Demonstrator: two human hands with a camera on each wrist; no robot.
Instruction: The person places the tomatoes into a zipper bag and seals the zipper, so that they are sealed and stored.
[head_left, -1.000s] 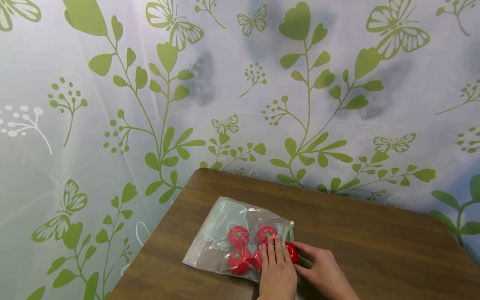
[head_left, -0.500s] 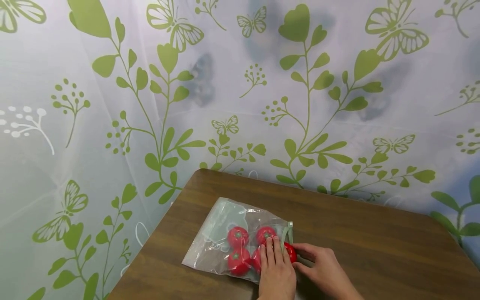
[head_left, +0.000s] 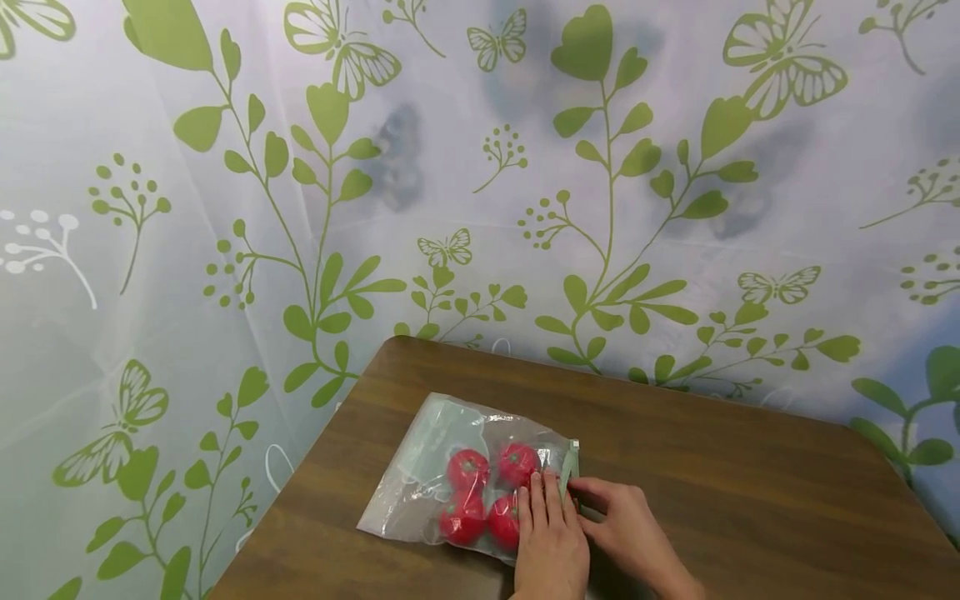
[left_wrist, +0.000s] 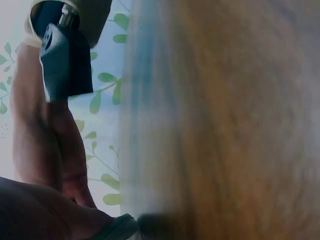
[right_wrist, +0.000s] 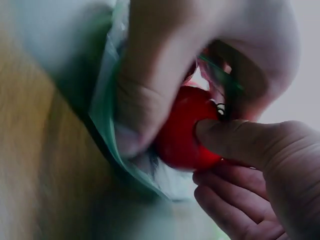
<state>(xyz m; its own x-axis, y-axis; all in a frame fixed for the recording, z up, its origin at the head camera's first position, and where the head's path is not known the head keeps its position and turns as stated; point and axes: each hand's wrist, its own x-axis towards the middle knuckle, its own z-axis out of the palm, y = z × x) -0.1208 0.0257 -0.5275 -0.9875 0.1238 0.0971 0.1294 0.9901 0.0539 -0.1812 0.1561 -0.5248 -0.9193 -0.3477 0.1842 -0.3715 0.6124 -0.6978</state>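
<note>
A clear zip bag (head_left: 393,504) lies flat with its green-edged mouth (head_left: 572,460) to the right. Several red tomatoes (head_left: 468,470) with green stem ends show through the plastic. On top of the bag near the mouth, my left hand (head_left: 552,546) rests with straight fingers. Its thumb (right_wrist: 142,110) reaches down at the lower lip in the right wrist view, so the mouth gapes. There my right hand (head_left: 626,525) holds another tomato (right_wrist: 182,145) between thumb and fingers, right at the opening; the hands hide that tomato in the head view.
The bag lies on a brown wooden table (head_left: 720,475), near its left edge. Behind the table hangs a pale cloth (head_left: 465,192) printed with green leaves and butterflies. A dark wrist-worn device (left_wrist: 65,65) shows on the right arm in the left wrist view.
My right hand has moved slightly left with its tomato, which was visible at the mouth and is now hidden from the head view. The tomatoes inside have shifted a little. My left hand stays on the bag.
</note>
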